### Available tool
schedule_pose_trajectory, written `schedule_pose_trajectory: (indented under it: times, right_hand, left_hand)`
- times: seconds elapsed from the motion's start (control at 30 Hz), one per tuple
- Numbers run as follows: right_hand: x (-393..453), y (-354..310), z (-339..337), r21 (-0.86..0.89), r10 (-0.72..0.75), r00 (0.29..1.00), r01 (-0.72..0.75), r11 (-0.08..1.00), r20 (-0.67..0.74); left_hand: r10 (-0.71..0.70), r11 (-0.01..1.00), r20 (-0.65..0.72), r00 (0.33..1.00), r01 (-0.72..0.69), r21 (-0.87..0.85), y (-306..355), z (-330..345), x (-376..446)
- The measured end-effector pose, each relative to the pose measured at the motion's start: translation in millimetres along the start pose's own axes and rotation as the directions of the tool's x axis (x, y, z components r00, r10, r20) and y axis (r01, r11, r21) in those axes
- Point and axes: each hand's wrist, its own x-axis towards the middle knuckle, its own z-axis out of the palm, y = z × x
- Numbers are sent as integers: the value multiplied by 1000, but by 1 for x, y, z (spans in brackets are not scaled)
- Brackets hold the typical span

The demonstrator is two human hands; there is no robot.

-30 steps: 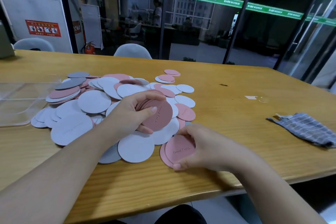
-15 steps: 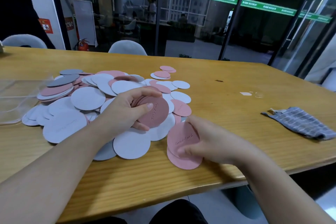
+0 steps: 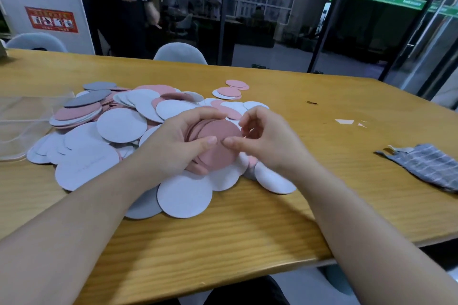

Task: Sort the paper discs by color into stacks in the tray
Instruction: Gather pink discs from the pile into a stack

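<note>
Wood table [image 3: 285,208] fills most of view, near edge cut off at btm. Clear tray [image 3: 22,119] at far L, partly out of frame, walls hard to make out, contents unclear. Disc pile [image 3: 119,126] spread across table's L-centre: mostly white, some pink, a few grey on top at back L; many buried, count not readable. Small separate cluster of pink/white discs [image 3: 230,91] behind pile. Grey checked cloth [image 3: 426,166] at R, cut off by frame edge. Left hand [image 3: 173,146] over pile, fingers curled round pink stack [image 3: 215,141], thumb on top face; stack's L part hidden behind fingers. Right hand [image 3: 265,138] just beside, thumb tip on stack's R edge, fingers curled above it; whether those fingers pinch a disc can't tell. Bystander's hand w/ pen-like item at back, blurred. Tiny clear scrap [image 3: 344,121] on table R of centre.
</note>
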Motion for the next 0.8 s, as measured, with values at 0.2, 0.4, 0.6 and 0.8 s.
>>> schedule_pose_trajectory:
  times: [0.2, 0.4, 0.6, 0.8]
  right_hand:
    - [37, 30, -38, -429, 200, 978, -158, 890, 55]
    - [41, 37, -42, -555, 359, 916, -209, 805, 177]
    - [34, 45, -51, -454, 233, 968, -165, 875, 96]
    - [29, 40, -57, -182, 83, 995, -72, 981, 54]
  left_hand:
    - [-26, 993, -79, 997, 16, -121, 1, -3, 6]
    - [35, 992, -125, 992, -49, -115, -3, -7, 9]
    - [-7, 992, -170, 985, -14, -123, -6, -8, 11]
    - [-77, 988, -214, 974, 46, -145, -7, -9, 10]
